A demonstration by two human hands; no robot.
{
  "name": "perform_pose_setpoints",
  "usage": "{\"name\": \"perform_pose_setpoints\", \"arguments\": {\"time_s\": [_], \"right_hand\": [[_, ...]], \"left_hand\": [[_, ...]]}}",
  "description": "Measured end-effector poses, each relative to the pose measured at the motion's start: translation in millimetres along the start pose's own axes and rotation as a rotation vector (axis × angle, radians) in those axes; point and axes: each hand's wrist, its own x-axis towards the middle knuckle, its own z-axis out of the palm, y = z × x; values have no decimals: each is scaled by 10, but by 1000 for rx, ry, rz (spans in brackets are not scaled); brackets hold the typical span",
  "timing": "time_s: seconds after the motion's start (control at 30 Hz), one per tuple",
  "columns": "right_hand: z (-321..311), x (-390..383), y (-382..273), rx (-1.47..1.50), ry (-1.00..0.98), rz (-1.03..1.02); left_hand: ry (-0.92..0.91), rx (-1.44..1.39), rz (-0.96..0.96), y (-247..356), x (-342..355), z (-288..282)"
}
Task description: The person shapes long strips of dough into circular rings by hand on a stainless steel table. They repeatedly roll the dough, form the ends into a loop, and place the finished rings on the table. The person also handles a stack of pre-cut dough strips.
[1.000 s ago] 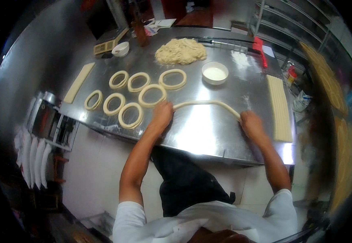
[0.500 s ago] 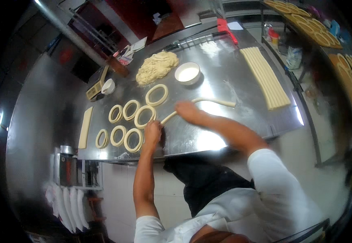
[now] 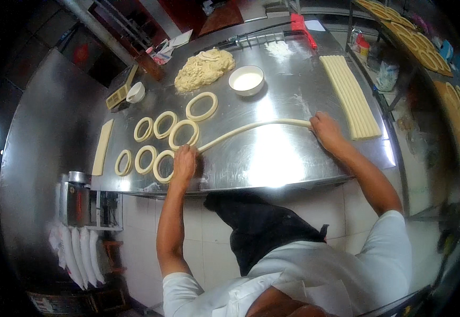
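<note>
the steel tabletop (image 3: 224,168) is the broadest thing here, its near edge running just in front of the person; toward its right end lies a ridged slab of pale dough strips (image 3: 349,98), side by side; at the far side sits a rough mound of dough (image 3: 204,70); across the middle, lying on the steel between the two hands, a long dough rope (image 3: 283,121) bows gently away from the person; near the left end a flat dough strip (image 3: 103,147) lies alone; the right hand (image 3: 326,131) is at the rope's right end, its grip pinching that end; the left hand (image 3: 185,161) covers the rope's left end with fingers curled, and i cannot tell whether its grip pinches the dough or only presses on it; a white bowl (image 3: 246,82) with white contents stands beside the mound, beyond the rope; seven dough rings (image 3: 172,134) lie on the left half of the tabletop, the nearest one partly hidden by the left hand; smallest, a white cup (image 3: 136,92) stands past the rings at the far left
</note>
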Motion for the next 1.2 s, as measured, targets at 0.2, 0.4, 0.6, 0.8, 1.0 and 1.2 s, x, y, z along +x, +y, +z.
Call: {"name": "perform_pose_setpoints", "arguments": {"time_s": [0.2,0.4,0.6,0.8,1.0,1.2], "right_hand": [[-229,-244,-115,-98,27,-143],[-288,-647,-132,-180,163,-402],[-330,-755,-577,-131,89,-335],[-348,-803,-709,-64,-44,-103],[-155,-120,-1175,61,-101,58],[-1,-222,-1398,188,-297,-75]], "left_hand": [[-30,145,75,210,-330,-78],[99,93,89,484,-617,-276],[-8,-103,-158,661,-327,-252],[-131,-95,-253,599,-19,-94],[38,-53,-489,486,277,212],[-253,-108,-510,493,34,-42]]}}
